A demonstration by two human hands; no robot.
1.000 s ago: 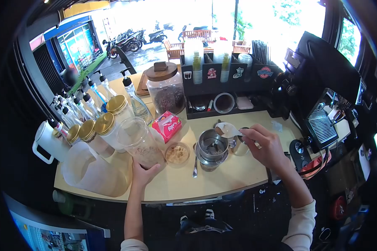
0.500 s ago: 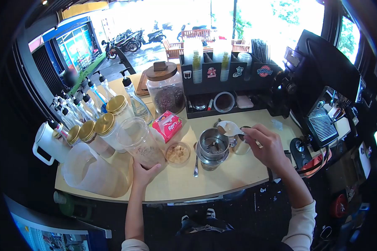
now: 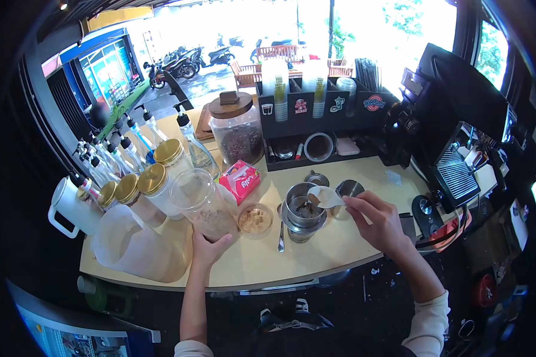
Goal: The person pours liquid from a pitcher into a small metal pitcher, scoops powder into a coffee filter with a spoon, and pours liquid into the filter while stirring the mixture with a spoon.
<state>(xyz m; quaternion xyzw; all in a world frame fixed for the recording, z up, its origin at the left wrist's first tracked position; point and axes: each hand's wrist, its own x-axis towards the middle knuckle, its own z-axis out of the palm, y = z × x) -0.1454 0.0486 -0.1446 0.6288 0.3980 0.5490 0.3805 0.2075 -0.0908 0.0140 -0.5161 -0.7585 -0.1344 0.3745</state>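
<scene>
You stand at a pale tabletop (image 3: 339, 256), seen from your own head, with both arms reaching in over its near edge. Your left hand (image 3: 210, 246) is curled round the lower part of a clear jar (image 3: 203, 208), left of the middle and a little in from the near edge; the thumb lies on the side, while the other fingers are mostly hidden behind it. Your right hand (image 3: 380, 221) is nearly closed, thumb and forefinger pinching the handle of a white scoop (image 3: 329, 197), with something brown at its tip. The scoop's bowl is at the rim of a metal filter (image 3: 304, 207), right of the tabletop's middle; you cannot tell whether they touch. Between jar and filter sit a round dish (image 3: 255, 219) of pale crumbs and a metal spoon (image 3: 281, 238), its handle pointing to the near edge. Behind the jar is a pink packet (image 3: 240, 181). A cloudy pitcher (image 3: 134, 244) stands by the near left corner, and a black organiser (image 3: 315, 116) lines the far edge.
</scene>
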